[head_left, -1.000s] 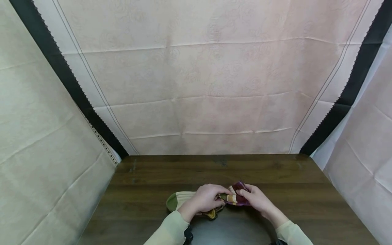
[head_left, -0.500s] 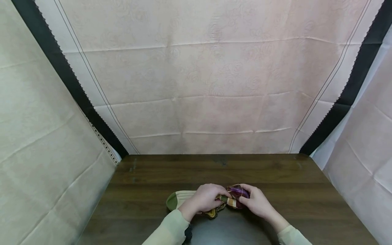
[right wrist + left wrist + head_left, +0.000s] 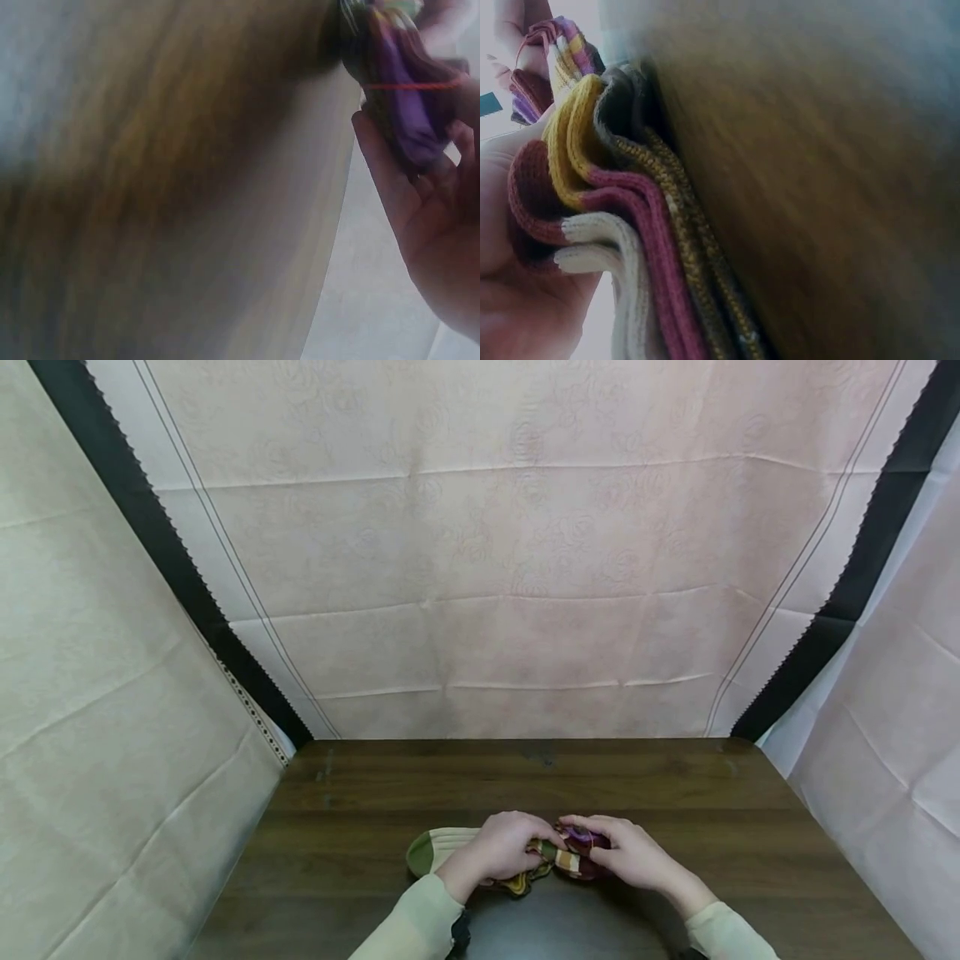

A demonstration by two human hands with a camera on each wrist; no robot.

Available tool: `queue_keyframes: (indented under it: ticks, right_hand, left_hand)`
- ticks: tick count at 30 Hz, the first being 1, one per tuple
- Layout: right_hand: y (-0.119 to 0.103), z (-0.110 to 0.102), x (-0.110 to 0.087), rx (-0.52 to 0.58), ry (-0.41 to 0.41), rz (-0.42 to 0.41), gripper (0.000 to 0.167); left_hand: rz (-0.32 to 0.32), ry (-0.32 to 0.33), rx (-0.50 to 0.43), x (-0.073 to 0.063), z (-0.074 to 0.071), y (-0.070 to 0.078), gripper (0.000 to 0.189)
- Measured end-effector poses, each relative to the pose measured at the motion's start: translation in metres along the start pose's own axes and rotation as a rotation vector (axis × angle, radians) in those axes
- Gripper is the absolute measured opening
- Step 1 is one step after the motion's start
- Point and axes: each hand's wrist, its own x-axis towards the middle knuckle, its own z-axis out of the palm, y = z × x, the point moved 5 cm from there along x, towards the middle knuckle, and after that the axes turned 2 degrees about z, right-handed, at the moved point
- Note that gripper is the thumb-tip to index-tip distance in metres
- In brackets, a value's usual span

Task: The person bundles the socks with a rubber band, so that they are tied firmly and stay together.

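A layered bundle of striped socks (image 3: 450, 840) lies across the front middle of the table, cream with a green end at the left. My left hand (image 3: 510, 843) grips its middle from above. In the left wrist view wavy folds of yellow, maroon, cream and speckled brown socks (image 3: 630, 184) hang beside the palm. At the bundle's right, my right hand (image 3: 630, 853) holds the bunched maroon and purple end between thumb and fingers. A thin orange-red loop (image 3: 412, 86) crosses this purple part (image 3: 405, 120) in the right wrist view.
The dark brown wooden table (image 3: 360, 793) has a paler sheen near its front edge. Pale cloth walls (image 3: 525, 568) with black edge strips (image 3: 847, 585) rise behind and at both sides.
The maroon end, spread flat a second ago, is now bunched up with purple showing. My right hand has shifted slightly left, its fingers over the top. The left hand stays put.
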Motion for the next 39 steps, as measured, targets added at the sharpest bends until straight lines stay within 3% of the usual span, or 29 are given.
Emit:
queue_keyframes:
  ticks: [6,10,15,20,23,27,30,35,39]
  right_hand:
    - [-0.006,-0.001,-0.003,0.034,-0.106,-0.092,0.046]
    - [-0.005,0.004,-0.001,0.053,-0.111,-0.092,0.040]
    - [0.006,0.010,0.005,0.207,-0.071,0.081,0.039]
    - [0.016,0.015,0.003,0.462,-0.133,0.259,0.066]
    - [0.017,0.016,0.001,0.575,-0.205,0.300,0.083]
    - [0.014,0.015,0.000,0.665,-0.245,0.295,0.091]
    - [0.013,0.016,-0.001,0.675,-0.199,0.296,0.086]
    - [0.010,0.022,-0.003,0.620,-0.040,0.351,0.064]
    - [0.008,0.023,-0.003,0.511,0.029,0.357,0.052]
  left_hand:
    - [0.001,-0.003,0.004,-0.001,-0.002,0.003,0.039]
    - [-0.006,0.004,-0.007,-0.001,-0.003,0.005,0.043]
    - [-0.022,0.007,-0.041,-0.002,-0.002,0.004,0.044]
    - [-0.032,-0.003,-0.079,-0.005,-0.001,0.003,0.045]
    - [-0.028,0.006,-0.074,-0.005,-0.002,0.004,0.044]
    - [-0.035,0.023,-0.056,-0.002,-0.002,0.007,0.040]
    - [-0.056,0.027,-0.053,-0.001,-0.001,0.008,0.038]
    - [-0.051,0.017,-0.068,-0.003,-0.001,0.006,0.037]
    - [-0.008,-0.011,-0.181,-0.009,-0.002,0.003,0.038]
